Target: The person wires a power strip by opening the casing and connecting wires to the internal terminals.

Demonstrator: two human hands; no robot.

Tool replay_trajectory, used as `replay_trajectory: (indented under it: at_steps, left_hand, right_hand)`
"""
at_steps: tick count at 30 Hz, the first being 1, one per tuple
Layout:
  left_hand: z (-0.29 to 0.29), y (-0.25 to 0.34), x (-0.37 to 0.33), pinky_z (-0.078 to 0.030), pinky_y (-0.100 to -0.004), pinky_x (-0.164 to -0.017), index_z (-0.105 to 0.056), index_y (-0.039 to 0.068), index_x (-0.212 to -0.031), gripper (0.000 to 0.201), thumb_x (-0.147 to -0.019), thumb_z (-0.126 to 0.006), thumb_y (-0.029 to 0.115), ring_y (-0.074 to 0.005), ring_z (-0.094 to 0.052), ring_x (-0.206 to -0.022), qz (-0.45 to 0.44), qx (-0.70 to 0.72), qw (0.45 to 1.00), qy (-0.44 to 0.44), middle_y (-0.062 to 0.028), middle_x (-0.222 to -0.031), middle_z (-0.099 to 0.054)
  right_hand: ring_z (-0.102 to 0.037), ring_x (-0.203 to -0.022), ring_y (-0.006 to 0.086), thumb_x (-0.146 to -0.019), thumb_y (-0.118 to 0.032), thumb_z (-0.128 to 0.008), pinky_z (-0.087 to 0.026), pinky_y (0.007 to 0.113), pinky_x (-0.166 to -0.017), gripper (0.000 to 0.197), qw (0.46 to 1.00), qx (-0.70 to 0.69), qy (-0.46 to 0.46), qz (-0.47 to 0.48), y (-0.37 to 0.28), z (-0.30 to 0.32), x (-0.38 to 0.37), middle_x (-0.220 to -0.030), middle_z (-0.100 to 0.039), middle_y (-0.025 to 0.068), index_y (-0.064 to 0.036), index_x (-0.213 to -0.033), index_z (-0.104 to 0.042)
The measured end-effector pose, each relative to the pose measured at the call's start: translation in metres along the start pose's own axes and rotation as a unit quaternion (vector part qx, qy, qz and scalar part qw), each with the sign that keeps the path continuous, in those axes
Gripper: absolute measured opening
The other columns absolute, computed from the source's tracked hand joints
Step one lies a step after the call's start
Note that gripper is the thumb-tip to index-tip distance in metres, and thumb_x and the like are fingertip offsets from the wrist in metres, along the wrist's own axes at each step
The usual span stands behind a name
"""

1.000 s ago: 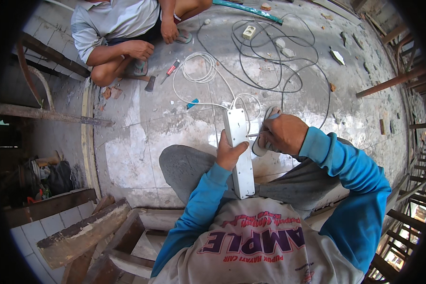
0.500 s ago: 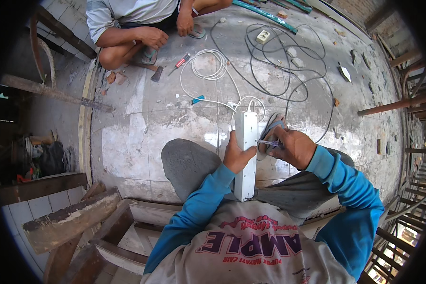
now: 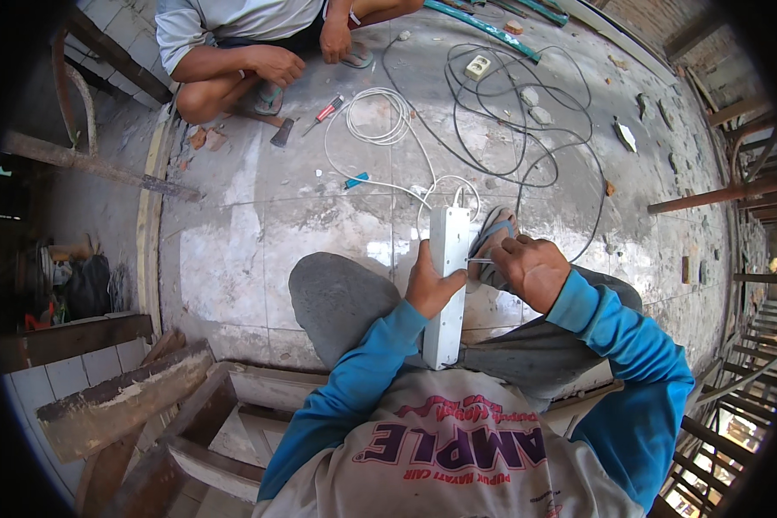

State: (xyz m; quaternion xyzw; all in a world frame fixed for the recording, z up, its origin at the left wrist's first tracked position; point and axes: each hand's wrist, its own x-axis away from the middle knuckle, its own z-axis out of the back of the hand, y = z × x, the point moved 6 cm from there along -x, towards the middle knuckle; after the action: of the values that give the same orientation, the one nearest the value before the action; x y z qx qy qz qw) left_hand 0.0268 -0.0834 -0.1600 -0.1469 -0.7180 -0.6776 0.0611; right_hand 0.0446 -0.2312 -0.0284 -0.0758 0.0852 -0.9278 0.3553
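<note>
A long white power strip [image 3: 445, 332] stands out from my lap with its screw-dotted back toward me. My left hand [image 3: 429, 287] is closed around its left side, thumb across the near face. My right hand [image 3: 533, 272] is shut on a screwdriver [image 3: 481, 261], whose handle is hidden in the fingers. The thin metal shaft points left, its tip at the right edge of the strip; whether it sits in a screw I cannot tell. From the strip's far end a white cable runs to a loose coil [image 3: 378, 118] on the floor.
A red-handled screwdriver [image 3: 327, 110], a small blue object [image 3: 356, 180] and a hatchet [image 3: 281, 132] lie ahead. Black cable [image 3: 554, 181] with a cream socket [image 3: 477, 67] spreads at the far right. A person [image 3: 250, 52] squats at far left. Wooden framing [image 3: 129, 397] stands at near left.
My right hand has turned over around the screwdriver, so the knuckles now face up and the handle no longer shows. My left hand keeps its hold on the power strip.
</note>
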Motion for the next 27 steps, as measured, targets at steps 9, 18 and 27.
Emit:
replay_trajectory:
  at_steps: [9,18,27]
  left_hand:
    - [0.0,-0.005,-0.001,-0.051,-0.0358,-0.088,-0.043,-0.001,-0.127,0.058,-0.077,-0.073,0.006,-0.0197,-0.061,-0.101,-0.022,0.018,1.0,-0.003,-0.0133,-0.112,-0.061]
    - [0.003,-0.006,0.001,-0.052,-0.0351,-0.086,-0.041,0.0,-0.129,0.058,-0.079,-0.07,0.003,-0.0191,-0.061,-0.099,-0.022,0.02,0.999,-0.01,-0.0119,-0.111,-0.061]
    - [-0.008,0.017,0.01,-0.051,-0.0359,-0.086,-0.04,0.0,-0.128,0.056,-0.079,-0.067,0.004,-0.0204,-0.061,-0.1,-0.047,-0.044,0.998,-0.024,-0.0137,-0.113,-0.06]
  right_hand:
    - [-0.069,-0.081,0.0359,-0.089,-0.018,-0.068,-0.054,0.042,-0.069,0.027,0.93,-0.263,-0.141,-0.215,0.035,-0.024,-0.002,-0.091,-0.069,0.0205,0.0023,-0.103,-0.059]
    - [-0.066,-0.074,0.0375,-0.086,-0.02,-0.066,-0.052,0.046,-0.068,0.02,0.99,-0.089,-0.042,-0.097,0.012,-0.004,0.001,-0.076,-0.068,0.0188,-0.0014,-0.093,-0.065]
    - [-0.066,-0.071,0.019,-0.096,-0.02,-0.063,-0.05,0.032,-0.062,0.025,0.81,-0.482,-0.171,-0.288,0.049,-0.042,0.024,-0.075,-0.065,0.0093,0.0024,-0.105,-0.062]
